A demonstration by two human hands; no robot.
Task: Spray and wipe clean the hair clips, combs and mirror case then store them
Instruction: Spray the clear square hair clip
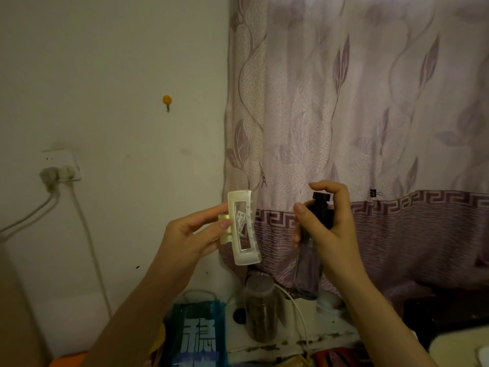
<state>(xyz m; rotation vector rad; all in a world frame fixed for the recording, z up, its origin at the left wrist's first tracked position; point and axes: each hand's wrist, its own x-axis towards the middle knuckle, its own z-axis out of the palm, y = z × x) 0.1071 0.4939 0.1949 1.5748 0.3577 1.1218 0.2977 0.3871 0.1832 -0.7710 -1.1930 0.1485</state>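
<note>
Plastic clip (244,229), light, stiff, likely slick when wet, pinched by left hand (190,238); right hand (330,223) grips bottle (311,260).

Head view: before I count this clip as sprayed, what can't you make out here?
- Spray mist: none discernible; dim, soft picture.
- Bottle nozzle: covered by the right hand, so its aim at the clip is unclear.
- Clip's teeth: face away; the left hand covers its hinge.
- Clip's sticker: print too small.
- Combs, mirror case: not in view; the bottom edge cuts the table.
</note>
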